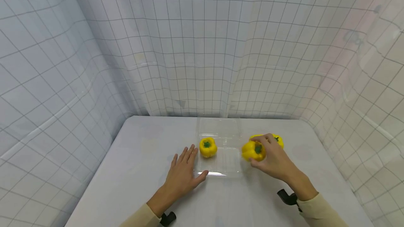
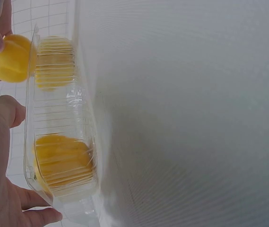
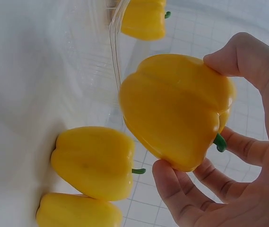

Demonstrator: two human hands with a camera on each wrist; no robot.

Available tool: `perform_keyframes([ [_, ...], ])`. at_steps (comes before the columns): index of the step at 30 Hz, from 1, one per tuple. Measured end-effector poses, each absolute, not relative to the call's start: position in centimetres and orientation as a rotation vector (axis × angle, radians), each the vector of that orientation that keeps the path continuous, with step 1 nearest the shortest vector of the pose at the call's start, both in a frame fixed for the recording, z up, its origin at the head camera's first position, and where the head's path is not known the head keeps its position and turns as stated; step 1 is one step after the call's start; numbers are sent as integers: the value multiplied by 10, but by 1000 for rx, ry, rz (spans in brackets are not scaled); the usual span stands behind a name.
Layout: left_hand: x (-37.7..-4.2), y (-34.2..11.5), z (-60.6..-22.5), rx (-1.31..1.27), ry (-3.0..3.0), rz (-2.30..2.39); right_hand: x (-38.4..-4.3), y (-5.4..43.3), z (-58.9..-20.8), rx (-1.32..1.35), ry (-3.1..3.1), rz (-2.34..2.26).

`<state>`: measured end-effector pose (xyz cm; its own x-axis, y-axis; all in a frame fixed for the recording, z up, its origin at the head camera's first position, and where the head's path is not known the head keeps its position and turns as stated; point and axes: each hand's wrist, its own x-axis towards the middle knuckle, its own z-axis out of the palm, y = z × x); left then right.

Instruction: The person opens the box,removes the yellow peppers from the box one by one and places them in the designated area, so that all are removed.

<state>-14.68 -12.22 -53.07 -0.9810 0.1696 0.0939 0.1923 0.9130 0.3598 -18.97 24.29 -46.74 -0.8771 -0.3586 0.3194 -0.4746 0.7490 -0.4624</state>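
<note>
My right hand [image 1: 277, 161] holds a yellow bell pepper [image 3: 172, 109] between thumb and fingers, its green stem toward the palm. The held pepper is raised at the right side of a clear plastic container [image 1: 225, 164]. Inside that container, at its left, another yellow bell pepper [image 1: 208, 149] stands with its stem up. My left hand [image 1: 182, 176] is spread out at the container's left front corner, fingers straight along the left rim and thumb by the front rim. In the left wrist view ribbed walls partly blur the pepper [image 2: 61, 158] inside.
Two more yellow bell peppers, one nearer [image 3: 94, 163] and one beyond it [image 3: 77, 213], stand side by side on the white table [image 1: 142, 150] right of the container, partly hidden by my right hand in the head view. The container's lid [image 1: 219, 127] lies folded back. Gridded white curtains [image 1: 202, 45] surround the table.
</note>
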Motion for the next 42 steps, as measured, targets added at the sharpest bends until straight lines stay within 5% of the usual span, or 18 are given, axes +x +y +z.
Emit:
perform_keyframes([
  [42, -145, -122, -532, -280, -3017, -571, -194, 265, -487, 552, -2825, 776],
])
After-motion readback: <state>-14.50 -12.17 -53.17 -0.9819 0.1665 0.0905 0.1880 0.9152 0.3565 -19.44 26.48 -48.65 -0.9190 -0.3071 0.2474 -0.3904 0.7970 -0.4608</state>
